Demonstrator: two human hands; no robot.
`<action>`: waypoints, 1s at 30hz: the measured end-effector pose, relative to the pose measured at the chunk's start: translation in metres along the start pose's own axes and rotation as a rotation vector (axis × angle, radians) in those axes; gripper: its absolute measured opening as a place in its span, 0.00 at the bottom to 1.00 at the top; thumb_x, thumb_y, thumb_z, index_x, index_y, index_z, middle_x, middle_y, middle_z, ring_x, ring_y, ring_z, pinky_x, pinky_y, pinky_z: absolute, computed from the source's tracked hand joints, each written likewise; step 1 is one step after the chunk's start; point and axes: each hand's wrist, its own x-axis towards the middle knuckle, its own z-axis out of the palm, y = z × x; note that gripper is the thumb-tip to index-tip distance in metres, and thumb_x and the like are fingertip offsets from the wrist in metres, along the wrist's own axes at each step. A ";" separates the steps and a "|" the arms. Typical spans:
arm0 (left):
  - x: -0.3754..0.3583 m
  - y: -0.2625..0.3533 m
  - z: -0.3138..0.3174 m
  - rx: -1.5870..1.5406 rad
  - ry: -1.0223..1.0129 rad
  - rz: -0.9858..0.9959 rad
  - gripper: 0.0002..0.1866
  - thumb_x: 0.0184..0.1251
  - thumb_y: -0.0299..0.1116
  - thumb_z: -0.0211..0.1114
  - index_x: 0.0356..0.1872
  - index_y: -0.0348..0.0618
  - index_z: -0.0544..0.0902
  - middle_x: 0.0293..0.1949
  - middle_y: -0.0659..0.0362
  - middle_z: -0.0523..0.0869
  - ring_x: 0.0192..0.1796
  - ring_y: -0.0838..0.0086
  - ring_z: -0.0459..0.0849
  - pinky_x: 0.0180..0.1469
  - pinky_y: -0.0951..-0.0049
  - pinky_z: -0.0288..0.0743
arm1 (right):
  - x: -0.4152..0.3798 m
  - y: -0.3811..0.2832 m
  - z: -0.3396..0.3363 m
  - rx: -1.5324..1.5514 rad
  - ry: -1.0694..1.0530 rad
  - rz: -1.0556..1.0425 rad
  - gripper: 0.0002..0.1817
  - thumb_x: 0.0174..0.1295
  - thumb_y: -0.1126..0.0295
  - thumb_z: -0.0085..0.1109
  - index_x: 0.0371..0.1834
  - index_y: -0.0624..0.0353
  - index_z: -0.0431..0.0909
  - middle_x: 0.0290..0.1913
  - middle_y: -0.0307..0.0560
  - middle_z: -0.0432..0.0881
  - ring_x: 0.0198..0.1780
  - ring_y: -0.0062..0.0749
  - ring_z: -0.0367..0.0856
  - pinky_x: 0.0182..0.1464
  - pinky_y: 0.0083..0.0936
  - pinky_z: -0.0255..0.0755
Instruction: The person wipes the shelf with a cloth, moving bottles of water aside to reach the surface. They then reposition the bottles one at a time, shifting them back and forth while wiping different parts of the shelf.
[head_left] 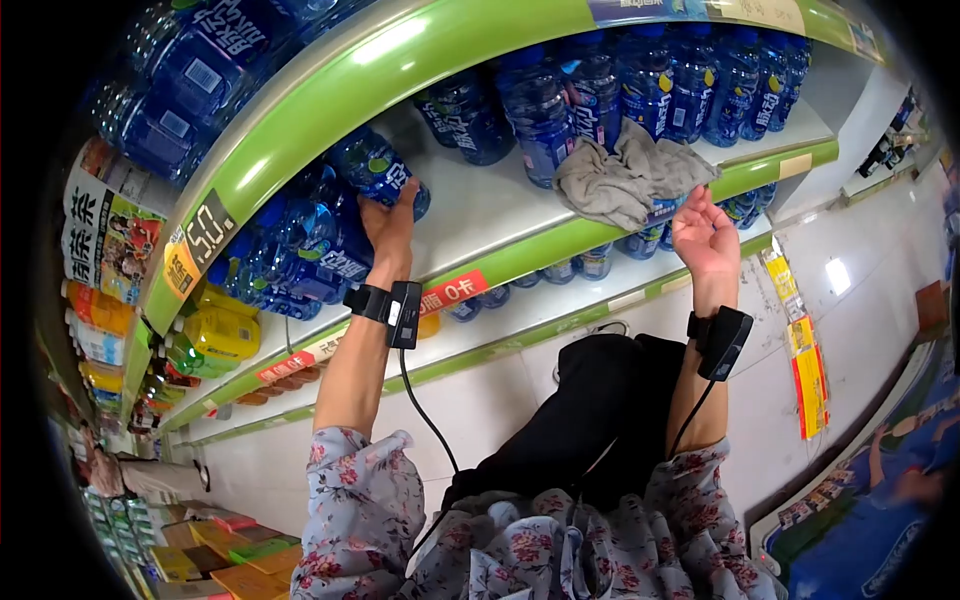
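My left hand (pixel 388 228) is wrapped round a blue drink bottle (pixel 372 165) with a printed label, which leans over the shelf (pixel 465 205). More blue bottles (pixel 300 240) crowd beside that hand on the left. A crumpled grey cloth (pixel 630 178) lies on the shelf's front part and droops over its green edge (pixel 540 250). At the cloth's right end is my right hand (pixel 708 238), palm turned up and fingers loosely bent, with the fingertips right by the green edge. Nothing shows in its palm.
A row of blue bottles (pixel 690 90) stands at the back right of the shelf. Above runs another green shelf edge (pixel 400 60) with a price tag (pixel 205 230). Lower shelves hold more bottles. Yellow bottles (pixel 215 335) stand at left; boxes (pixel 250 560) lie lower left.
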 end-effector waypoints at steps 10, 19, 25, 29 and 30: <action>-0.015 0.013 -0.003 -0.124 0.001 -0.084 0.33 0.51 0.36 0.71 0.56 0.32 0.68 0.50 0.49 0.78 0.51 0.66 0.77 0.57 0.71 0.66 | 0.007 -0.004 -0.010 -0.065 -0.010 0.056 0.10 0.60 0.80 0.43 0.40 0.62 0.74 0.40 0.48 0.80 0.33 0.28 0.75 0.33 0.22 0.67; -0.025 0.004 -0.006 -0.023 0.066 0.041 0.36 0.52 0.34 0.70 0.60 0.30 0.64 0.54 0.46 0.73 0.56 0.59 0.72 0.62 0.68 0.61 | 0.016 0.005 -0.015 -0.078 0.002 0.101 0.10 0.61 0.80 0.42 0.40 0.63 0.74 0.40 0.48 0.80 0.33 0.28 0.75 0.33 0.21 0.66; -0.069 0.026 -0.004 -0.037 0.095 0.037 0.36 0.52 0.30 0.68 0.61 0.29 0.61 0.61 0.43 0.64 0.63 0.57 0.65 0.66 0.66 0.55 | 0.018 0.007 -0.015 -0.087 0.022 0.100 0.10 0.61 0.79 0.43 0.42 0.63 0.74 0.40 0.49 0.80 0.32 0.28 0.74 0.32 0.21 0.66; -0.086 0.068 0.000 -0.030 0.020 0.302 0.36 0.51 0.28 0.67 0.62 0.29 0.60 0.59 0.41 0.66 0.63 0.55 0.66 0.67 0.64 0.54 | 0.018 0.009 -0.014 -0.081 0.035 0.095 0.10 0.62 0.78 0.43 0.44 0.64 0.73 0.40 0.49 0.80 0.32 0.28 0.74 0.32 0.21 0.66; -0.087 0.074 0.004 -0.039 -0.039 0.355 0.37 0.51 0.28 0.67 0.62 0.29 0.60 0.59 0.40 0.67 0.63 0.54 0.66 0.67 0.63 0.54 | 0.018 0.009 -0.016 -0.075 0.002 0.117 0.10 0.62 0.78 0.43 0.44 0.64 0.73 0.40 0.49 0.80 0.32 0.28 0.74 0.32 0.21 0.66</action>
